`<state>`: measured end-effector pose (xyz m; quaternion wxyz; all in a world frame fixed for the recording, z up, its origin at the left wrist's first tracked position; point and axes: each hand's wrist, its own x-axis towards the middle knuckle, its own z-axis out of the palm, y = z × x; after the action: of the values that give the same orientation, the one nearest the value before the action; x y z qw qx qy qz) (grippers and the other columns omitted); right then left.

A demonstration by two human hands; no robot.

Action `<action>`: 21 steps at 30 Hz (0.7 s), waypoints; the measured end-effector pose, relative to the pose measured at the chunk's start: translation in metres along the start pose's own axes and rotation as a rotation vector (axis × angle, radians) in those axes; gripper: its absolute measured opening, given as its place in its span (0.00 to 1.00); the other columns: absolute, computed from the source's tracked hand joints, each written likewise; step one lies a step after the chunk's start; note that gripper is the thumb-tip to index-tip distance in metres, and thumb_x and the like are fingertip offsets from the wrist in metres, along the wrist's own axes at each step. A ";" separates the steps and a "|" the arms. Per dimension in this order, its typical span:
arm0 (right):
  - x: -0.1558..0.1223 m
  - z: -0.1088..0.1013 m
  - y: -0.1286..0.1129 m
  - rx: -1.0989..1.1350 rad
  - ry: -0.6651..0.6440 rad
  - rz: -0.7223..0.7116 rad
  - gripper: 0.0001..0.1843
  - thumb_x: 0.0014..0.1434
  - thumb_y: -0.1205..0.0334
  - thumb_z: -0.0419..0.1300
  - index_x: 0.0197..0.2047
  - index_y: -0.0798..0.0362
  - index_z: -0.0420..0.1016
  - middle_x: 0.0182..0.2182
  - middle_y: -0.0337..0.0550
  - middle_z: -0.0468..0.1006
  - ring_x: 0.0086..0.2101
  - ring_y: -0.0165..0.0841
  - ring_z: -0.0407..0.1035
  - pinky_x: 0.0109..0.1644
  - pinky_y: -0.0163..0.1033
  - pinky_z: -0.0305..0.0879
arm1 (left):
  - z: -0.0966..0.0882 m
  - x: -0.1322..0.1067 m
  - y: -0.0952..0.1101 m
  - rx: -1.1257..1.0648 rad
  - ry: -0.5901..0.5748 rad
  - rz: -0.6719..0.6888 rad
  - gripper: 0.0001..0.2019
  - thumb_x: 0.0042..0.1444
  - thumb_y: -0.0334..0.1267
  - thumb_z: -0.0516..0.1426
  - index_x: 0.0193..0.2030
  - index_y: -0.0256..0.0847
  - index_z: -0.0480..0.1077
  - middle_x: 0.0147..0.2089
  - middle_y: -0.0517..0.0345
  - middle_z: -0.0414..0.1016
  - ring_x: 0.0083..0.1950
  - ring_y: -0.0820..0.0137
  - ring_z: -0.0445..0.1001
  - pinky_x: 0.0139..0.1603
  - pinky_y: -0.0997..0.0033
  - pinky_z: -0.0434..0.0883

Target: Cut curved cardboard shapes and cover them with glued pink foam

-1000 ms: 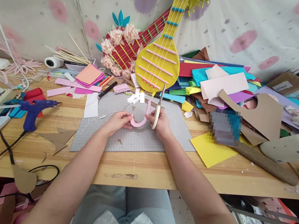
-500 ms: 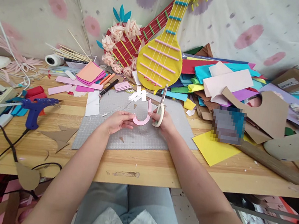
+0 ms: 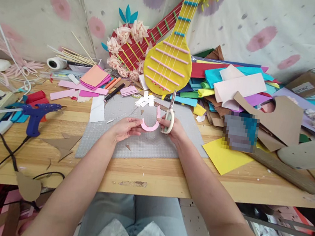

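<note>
- The left hand (image 3: pixel 124 128) is closed in a pinch, thumb and fingertips clamping the left end of a pink U-shaped foam strip (image 3: pixel 149 125).
- The right hand (image 3: pixel 176 130) is curled shut around the cream handle of a pair of scissors (image 3: pixel 170 113). Its thumb tip lies against the right arm of the strip.
- The scissor blades point up and away from the person and look closed or nearly so.
- The strip is held between the two hands, its open side facing away, just above a grey gridded cutting mat (image 3: pixel 141 149).
- A small brown cardboard triangle (image 3: pixel 127 147) lies on the mat near the left hand.
- The mat lies on a pale wooden table (image 3: pixel 151 177).
- A yellow paper sheet (image 3: pixel 224 158) lies just right of the mat, and a blue glue gun (image 3: pixel 38 112) lies well to the left.
- Behind the mat, a yellow guitar-shaped craft piece (image 3: pixel 168 62) leans on the flowered backdrop beside a red guitar-shaped piece with paper flowers (image 3: pixel 130 49).
- A heap of coloured sheets (image 3: pixel 228 81) lies to the right, with a brown cardboard cutout (image 3: pixel 282 119) on its edge.
</note>
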<state>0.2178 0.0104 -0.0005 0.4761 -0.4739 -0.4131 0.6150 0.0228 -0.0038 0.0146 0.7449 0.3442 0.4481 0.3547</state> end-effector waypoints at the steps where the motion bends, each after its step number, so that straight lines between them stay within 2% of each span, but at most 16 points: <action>1: 0.001 0.000 0.000 -0.003 0.010 0.003 0.21 0.31 0.56 0.70 0.24 0.54 0.63 0.13 0.33 0.65 0.16 0.24 0.56 0.18 0.32 0.47 | 0.000 0.000 0.000 0.003 -0.003 0.000 0.04 0.54 0.30 0.57 0.32 0.32 0.72 0.28 0.53 0.78 0.27 0.74 0.77 0.21 0.85 0.72; 6: 0.003 0.001 0.003 -0.031 0.063 -0.007 0.22 0.30 0.58 0.71 0.24 0.53 0.63 0.12 0.32 0.64 0.16 0.24 0.56 0.19 0.32 0.49 | 0.000 0.000 0.000 0.037 0.049 0.006 0.04 0.53 0.31 0.58 0.32 0.33 0.72 0.29 0.52 0.78 0.29 0.73 0.77 0.23 0.83 0.72; 10: 0.003 0.001 0.003 -0.045 0.055 -0.022 0.21 0.31 0.57 0.70 0.25 0.53 0.63 0.13 0.32 0.65 0.17 0.24 0.56 0.19 0.32 0.49 | 0.001 0.000 -0.001 0.036 0.068 0.004 0.03 0.52 0.31 0.58 0.30 0.33 0.72 0.29 0.51 0.78 0.30 0.72 0.77 0.24 0.82 0.72; 17: 0.003 0.000 0.003 -0.056 0.048 -0.042 0.22 0.32 0.55 0.70 0.26 0.53 0.63 0.15 0.32 0.65 0.17 0.24 0.57 0.19 0.32 0.50 | 0.001 0.002 -0.003 0.006 0.053 0.028 0.04 0.50 0.32 0.61 0.30 0.33 0.72 0.27 0.53 0.77 0.26 0.74 0.76 0.22 0.82 0.71; 21: 0.000 0.001 0.001 -0.062 0.040 -0.074 0.22 0.33 0.55 0.69 0.27 0.53 0.63 0.15 0.32 0.65 0.18 0.25 0.58 0.20 0.32 0.50 | 0.001 0.002 -0.005 0.059 0.077 0.063 0.05 0.47 0.33 0.63 0.29 0.33 0.72 0.28 0.53 0.77 0.26 0.75 0.75 0.24 0.81 0.72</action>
<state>0.2172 0.0102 -0.0011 0.4917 -0.4851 -0.4397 0.5740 0.0257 -0.0045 0.0099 0.7050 0.3660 0.4759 0.3775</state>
